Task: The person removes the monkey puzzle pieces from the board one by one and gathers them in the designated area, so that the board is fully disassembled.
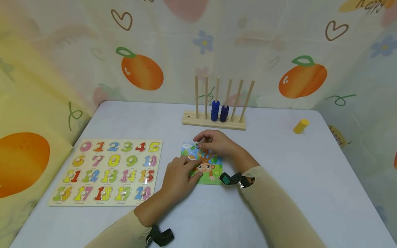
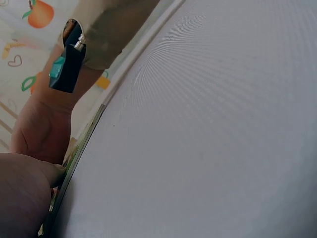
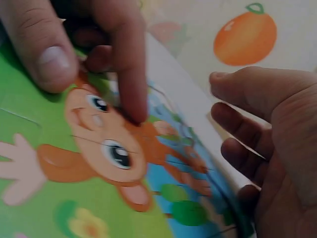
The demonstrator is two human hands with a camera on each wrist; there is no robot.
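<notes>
A small jigsaw puzzle (image 1: 206, 167) with a monkey picture lies flat on the table, its piece seams showing in the right wrist view. From the left side, my left hand (image 1: 176, 177) touches the picture with forefinger and thumb extended over the monkey's face. My right hand (image 1: 217, 143) hovers at the puzzle's upper right edge, its fingers loosely bent. Nothing sits between those right fingers (image 3: 242, 126) in the right wrist view. The left wrist view catches the puzzle's thin edge (image 2: 81, 148) and part of the left hand (image 2: 25, 193).
Left of the puzzle lies a number board (image 1: 105, 172) with knobbed numerals. A wooden peg stand (image 1: 192, 120) with dark blue beads on two pegs is at the back. A yellow cylinder (image 1: 301, 126) is at the far right. A patterned curtain (image 1: 242, 44) hangs behind.
</notes>
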